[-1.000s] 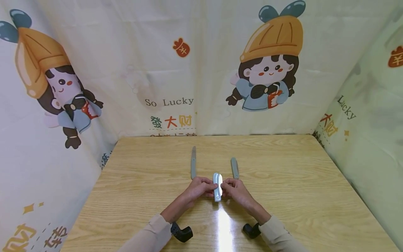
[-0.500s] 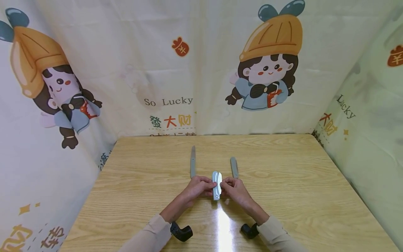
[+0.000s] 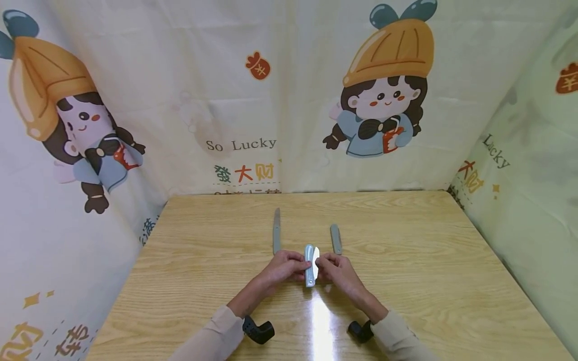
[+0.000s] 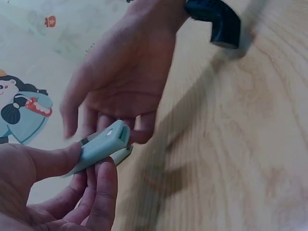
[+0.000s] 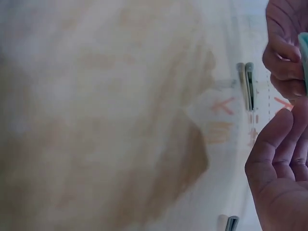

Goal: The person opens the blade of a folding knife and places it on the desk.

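A folding knife with a pale blue-green handle (image 3: 309, 271) is held between both hands, above the table and upright in the head view. My left hand (image 3: 285, 267) grips the handle, thumb on the near face and fingers behind it. Along the handle's right side the shiny blade (image 3: 316, 260) sticks out partway, and my right hand (image 3: 339, 273) pinches it between thumb and fingers. The left wrist view shows the handle's end (image 4: 118, 137) beyond the left thumb. Only a sliver of the pale handle (image 5: 303, 53) enters the right wrist view.
Beyond the left hand an opened grey-handled knife (image 3: 277, 233) lies on the wooden table (image 3: 203, 240), blade pointing away. A folded grey knife (image 3: 336, 239) lies beyond the right hand. Black wrist cameras (image 3: 259, 330) hang below both wrists. Printed curtains (image 3: 307, 110) enclose the back and sides.
Both hands stay almost in place on the knife. The blade stands out slightly farther from the handle than half a second ago. The two knives on the table have not moved.
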